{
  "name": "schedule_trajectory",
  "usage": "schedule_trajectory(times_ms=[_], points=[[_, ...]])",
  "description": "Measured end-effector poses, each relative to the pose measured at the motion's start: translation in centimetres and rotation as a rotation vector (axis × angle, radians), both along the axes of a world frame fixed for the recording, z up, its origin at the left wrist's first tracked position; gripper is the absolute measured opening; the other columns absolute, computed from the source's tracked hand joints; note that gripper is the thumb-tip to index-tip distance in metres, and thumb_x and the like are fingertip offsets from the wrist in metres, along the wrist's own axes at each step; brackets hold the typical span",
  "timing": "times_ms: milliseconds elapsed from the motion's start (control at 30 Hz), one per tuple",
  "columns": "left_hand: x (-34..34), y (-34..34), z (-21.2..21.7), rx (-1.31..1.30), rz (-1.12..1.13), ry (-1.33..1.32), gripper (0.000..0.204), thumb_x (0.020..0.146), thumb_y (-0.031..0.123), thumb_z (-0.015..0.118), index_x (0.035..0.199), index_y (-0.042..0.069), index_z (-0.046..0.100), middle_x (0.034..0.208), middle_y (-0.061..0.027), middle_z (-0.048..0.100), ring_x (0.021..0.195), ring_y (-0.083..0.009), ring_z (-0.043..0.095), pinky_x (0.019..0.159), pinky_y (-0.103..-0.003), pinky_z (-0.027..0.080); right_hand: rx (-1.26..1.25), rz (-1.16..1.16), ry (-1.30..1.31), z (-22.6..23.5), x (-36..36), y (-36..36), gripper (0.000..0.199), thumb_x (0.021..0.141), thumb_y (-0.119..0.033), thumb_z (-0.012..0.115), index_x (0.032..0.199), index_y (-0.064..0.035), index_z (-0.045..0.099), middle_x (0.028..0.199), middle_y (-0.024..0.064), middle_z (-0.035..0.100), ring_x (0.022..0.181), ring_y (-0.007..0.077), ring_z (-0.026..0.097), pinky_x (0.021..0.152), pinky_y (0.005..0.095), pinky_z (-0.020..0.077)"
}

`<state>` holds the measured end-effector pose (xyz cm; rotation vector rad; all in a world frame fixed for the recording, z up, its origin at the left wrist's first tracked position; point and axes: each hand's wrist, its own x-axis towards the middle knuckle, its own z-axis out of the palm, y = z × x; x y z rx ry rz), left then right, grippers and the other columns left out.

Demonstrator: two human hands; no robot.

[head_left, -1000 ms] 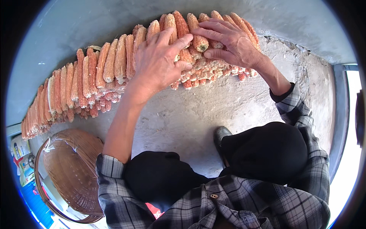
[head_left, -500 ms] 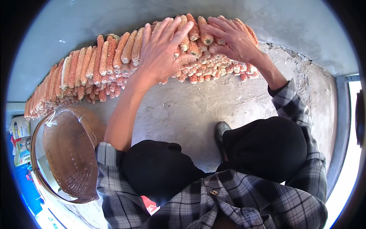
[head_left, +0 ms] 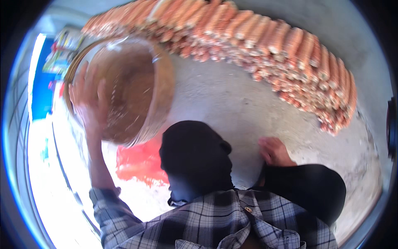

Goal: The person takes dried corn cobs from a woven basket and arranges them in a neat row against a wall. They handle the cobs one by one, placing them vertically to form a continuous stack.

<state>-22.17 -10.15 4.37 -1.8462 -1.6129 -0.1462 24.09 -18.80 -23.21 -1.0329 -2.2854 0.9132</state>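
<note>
I see my left hand (head_left: 89, 103), fingers spread, gripping the woven basket (head_left: 137, 87) rim at left; my right hand (head_left: 274, 151) rests loosely curled near my knee. I judge fetching is underway; next, the basket needs setting beside the corn cobs (head_left: 265, 41).

Head-worn fisheye, close, facing downward

Printed packages (head_left: 62, 50): a small cluster of flat, roughly rectangular packs lying just beyond the upper left rim of the round woven basket (head_left: 163, 89), against a blue surface (head_left: 41, 89) that runs down the basket's left side. Their faces show pale, yellow, green and dark patches; motion blur hides finer detail and their exact number. No signs or screens appear.
</note>
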Motion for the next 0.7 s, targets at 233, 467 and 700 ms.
schedule_trajectory(times_ms=[233, 467, 700], points=[[-18.0, 0.8, 1.7, 0.095, 0.500, -0.421, 0.072, 0.076, 0.039, 0.072, 0.132, 0.002, 0.047, 0.116, -0.0155, 0.062, 0.106, -0.0256, 0.060, 0.090, -0.035, 0.045, -0.024, 0.160, 0.061, -5.4, -0.9, -5.0, 0.024, 0.069, -0.008, 0.064, 0.093, -0.0071, 0.064, 0.097, 0.0120, 0.063, 0.088, 0.0336, 0.060, 0.077, 0.0437, 0.0477], [-15.2, 2.2, 3.2, 0.021, 0.672, -0.793, 0.026, 0.075, 0.027, 0.073, 0.084, 0.003, 0.064, 0.068, -0.0008, 0.058, 0.062, -0.0102, 0.050, 0.059, -0.027, 0.039, -0.015, 0.228, -0.138, -7.5, -0.7, -6.2, 0.017, 0.065, -0.011, 0.064, 0.082, -0.0097, 0.062, 0.075, 0.0084, 0.058, 0.068, 0.0293, 0.057, 0.062, 0.0418, 0.0442], [-16.2, 1.1, 2.1, 0.110, 0.667, -0.848, 0.019, 0.079, 0.018, 0.075, 0.087, 0.004, 0.064, 0.068, 0.0048, 0.053, 0.061, -0.0056, 0.043, 0.057, -0.023, 0.035, 0.017, 0.227, -0.045, -6.5, -0.4, -5.8, 0.017, 0.063, -0.016, 0.065, 0.076, -0.0097, 0.058, 0.061, 0.0062, 0.050, 0.053, 0.0269, 0.050, 0.051, 0.0433, 0.0363]])
